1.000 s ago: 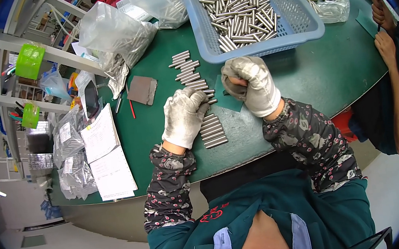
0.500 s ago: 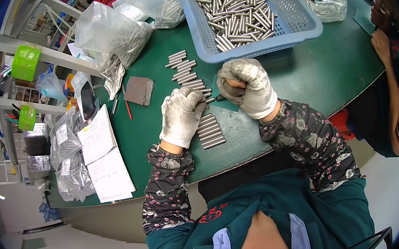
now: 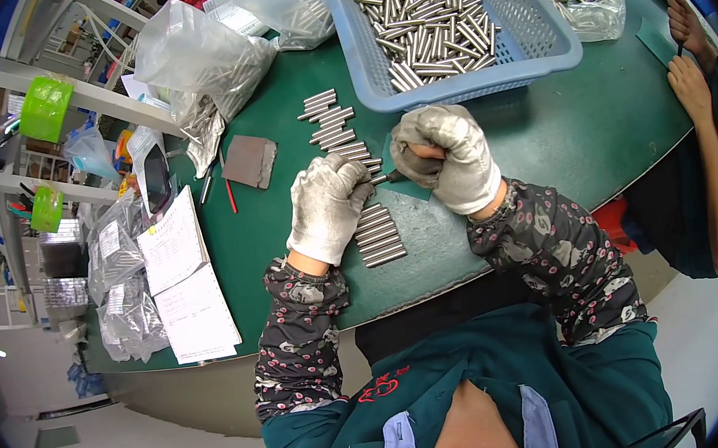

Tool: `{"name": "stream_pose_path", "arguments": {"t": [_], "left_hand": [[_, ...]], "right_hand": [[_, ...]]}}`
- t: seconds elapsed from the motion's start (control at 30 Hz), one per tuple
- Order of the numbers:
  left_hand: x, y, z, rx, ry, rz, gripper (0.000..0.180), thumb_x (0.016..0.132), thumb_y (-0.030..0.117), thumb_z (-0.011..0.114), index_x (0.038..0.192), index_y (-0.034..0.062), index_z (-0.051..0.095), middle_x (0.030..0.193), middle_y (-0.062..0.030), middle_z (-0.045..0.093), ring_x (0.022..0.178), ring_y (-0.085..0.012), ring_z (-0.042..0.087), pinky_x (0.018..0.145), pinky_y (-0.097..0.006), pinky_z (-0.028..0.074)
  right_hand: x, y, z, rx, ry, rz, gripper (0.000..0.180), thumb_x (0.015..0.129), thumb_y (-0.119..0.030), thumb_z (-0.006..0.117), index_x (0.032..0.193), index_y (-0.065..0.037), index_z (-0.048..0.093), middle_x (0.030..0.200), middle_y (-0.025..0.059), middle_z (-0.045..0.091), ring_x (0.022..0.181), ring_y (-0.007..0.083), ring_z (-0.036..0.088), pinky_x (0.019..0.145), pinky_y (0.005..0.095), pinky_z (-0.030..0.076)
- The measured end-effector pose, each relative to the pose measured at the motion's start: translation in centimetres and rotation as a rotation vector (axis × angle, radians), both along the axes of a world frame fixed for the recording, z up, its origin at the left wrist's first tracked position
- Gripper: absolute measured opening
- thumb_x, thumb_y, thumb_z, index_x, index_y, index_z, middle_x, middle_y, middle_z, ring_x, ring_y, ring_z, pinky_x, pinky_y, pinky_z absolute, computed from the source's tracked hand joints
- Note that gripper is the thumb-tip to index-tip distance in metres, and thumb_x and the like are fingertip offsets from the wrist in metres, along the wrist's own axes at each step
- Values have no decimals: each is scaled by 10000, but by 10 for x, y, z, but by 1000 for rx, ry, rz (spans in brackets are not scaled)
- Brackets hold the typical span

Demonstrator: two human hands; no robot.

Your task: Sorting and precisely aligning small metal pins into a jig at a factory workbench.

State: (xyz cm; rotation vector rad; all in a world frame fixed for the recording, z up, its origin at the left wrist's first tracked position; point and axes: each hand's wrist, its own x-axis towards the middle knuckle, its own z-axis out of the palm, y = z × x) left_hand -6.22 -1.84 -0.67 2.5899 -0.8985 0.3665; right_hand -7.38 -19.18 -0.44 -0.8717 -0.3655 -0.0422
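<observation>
Silver cylindrical metal pins [image 3: 385, 259] lie rowed on the green tabletop [image 3: 443, 259] nearest my camera. I see the white-gloved left hand [image 3: 327, 201] curled over that row, whether pinching I can't tell; the white-gloved right hand [image 3: 447, 159] grips a slim dark tool [image 3: 393, 176] at one pin's end. Far more, I judge, remain loose in the blue plastic basket [image 3: 485, 84] beyond.
</observation>
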Motion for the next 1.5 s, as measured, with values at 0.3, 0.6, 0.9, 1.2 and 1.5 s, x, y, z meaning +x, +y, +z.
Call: {"name": "stream_pose_path", "arguments": {"t": [0.3,0.6,0.9,1.2,1.5], "left_hand": [[3,1,-1,9,64,-8,152,625,115,684,752,113,601,769,-24,568,781,-232,544,680,-361,430],[8,4,-6,-14,52,-58,137,635,107,671,751,101,599,764,-43,563,776,-243,544,672,-369,430],[1,3,-3,-58,42,-14,158,637,110,683,773,101,604,791,-41,571,774,-248,550,681,-368,442],[2,1,-5,-32,3,-3,173,620,84,673,777,108,605,773,-26,573,759,-236,555,659,-357,447],[2,-1,-3,-33,16,5,170,619,86,672,776,110,612,765,-22,580,750,-235,560,658,-355,451]], "right_hand": [[0,3,5,-61,41,48,417,848,-363,459,555,-91,338,510,-27,279,430,70,259,400,224,203],[7,19,14,-365,-96,-117,408,863,-353,470,584,-64,400,515,-24,298,434,66,286,403,218,205],[-1,5,3,-20,80,-25,464,852,-392,439,518,-104,299,470,-18,232,383,89,236,375,233,177],[-1,2,2,17,68,-4,453,852,-382,444,524,-100,308,471,-17,246,387,83,250,370,225,180],[-1,4,2,24,53,-4,433,840,-365,458,533,-97,311,486,-18,253,400,80,249,377,223,184]]}}
